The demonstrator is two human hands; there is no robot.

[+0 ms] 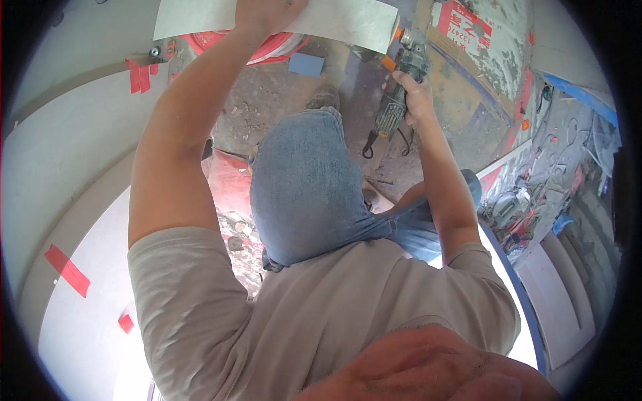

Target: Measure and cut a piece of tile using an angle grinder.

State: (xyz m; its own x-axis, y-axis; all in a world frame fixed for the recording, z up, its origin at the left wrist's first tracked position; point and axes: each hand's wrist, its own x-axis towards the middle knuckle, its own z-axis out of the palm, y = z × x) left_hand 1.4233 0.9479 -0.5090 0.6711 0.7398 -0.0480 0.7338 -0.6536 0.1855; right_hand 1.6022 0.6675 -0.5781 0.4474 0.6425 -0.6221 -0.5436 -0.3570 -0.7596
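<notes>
Red tape sticks to a pale panel at left, and tangled clutter lies at right.

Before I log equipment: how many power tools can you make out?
1: the dark power tool gripped in the right hand, to the right of the pale sheet. Others may be hidden in the clutter at far right.
</notes>
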